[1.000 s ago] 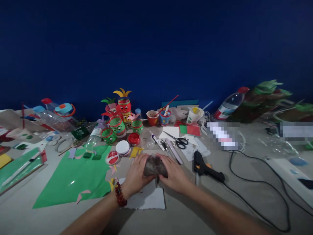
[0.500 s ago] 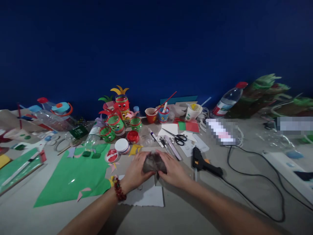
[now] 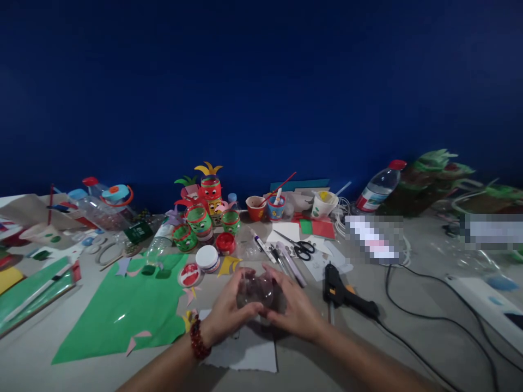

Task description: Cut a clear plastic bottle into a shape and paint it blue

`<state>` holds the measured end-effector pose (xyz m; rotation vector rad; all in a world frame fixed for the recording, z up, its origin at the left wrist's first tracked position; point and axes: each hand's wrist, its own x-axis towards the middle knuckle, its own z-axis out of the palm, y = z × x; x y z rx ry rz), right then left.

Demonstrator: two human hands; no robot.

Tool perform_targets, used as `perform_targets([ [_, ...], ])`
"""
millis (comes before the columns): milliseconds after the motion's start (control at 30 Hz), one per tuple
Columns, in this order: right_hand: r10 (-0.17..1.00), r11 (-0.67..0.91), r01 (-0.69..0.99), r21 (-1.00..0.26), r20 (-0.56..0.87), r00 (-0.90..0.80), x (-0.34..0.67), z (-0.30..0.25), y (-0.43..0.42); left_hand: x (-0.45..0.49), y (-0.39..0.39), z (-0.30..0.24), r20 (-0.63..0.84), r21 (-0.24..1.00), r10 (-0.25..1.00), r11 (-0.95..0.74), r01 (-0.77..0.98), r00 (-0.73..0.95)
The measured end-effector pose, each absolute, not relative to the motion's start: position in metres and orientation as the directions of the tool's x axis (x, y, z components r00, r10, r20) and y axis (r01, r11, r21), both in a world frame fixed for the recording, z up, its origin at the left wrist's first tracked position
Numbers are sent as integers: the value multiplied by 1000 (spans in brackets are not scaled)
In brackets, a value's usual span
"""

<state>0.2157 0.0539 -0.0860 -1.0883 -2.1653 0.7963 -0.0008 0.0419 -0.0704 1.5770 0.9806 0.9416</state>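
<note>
Between both hands is a clear, rounded plastic piece (image 3: 258,291), like a section cut from a bottle; its exact shape is blurred. My left hand (image 3: 226,313) curves around its left side, thumb across the front. From the right, my right hand (image 3: 297,307) grips it the same way, and the two thumbs nearly meet. Beneath them lies a white sheet of paper (image 3: 249,354) with a torn lower edge. A black glue gun (image 3: 347,294) rests to the right of my right hand. Scissors (image 3: 300,247) and pens (image 3: 288,261) lie just beyond the hands.
Green sheet (image 3: 126,310) with paper scraps spreads at left. Behind it stand decorated green cups (image 3: 198,220), a white-lidded jar (image 3: 207,258) and a red paint pot (image 3: 225,243). Paper cups (image 3: 324,204) and a bottle (image 3: 378,188) line the back. A black cord (image 3: 425,277) crosses the right side.
The view has tilted up, so the table sits lower in the picture. My hands still hold the plastic piece, which has turned a little, and the thumbs have come closer together.
</note>
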Motion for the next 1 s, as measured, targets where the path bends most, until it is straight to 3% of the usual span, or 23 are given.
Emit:
perform_targets([
  [167, 853, 484, 555, -677, 221, -473, 212, -77, 47, 5, 35, -80, 108, 985, 895, -38, -168, 433],
  [400, 850, 455, 607, -652, 113, -515, 216, -62, 58, 7, 38, -85, 8, 966, 940, 81, -246, 341],
  [667, 851, 487, 506, -712, 257, -457, 240, -43, 76, 5, 41, -91, -23, 971, 955, 92, -219, 297],
  [833, 862, 341, 385, -857, 122, -492, 229, -42, 69, 6, 41, -90, 37, 983, 951, 21, -184, 307],
  [1000, 859, 304, 413, -858, 59, -509, 216, -48, 60, 8, 41, -85, 44, 965, 932, 53, -258, 359],
])
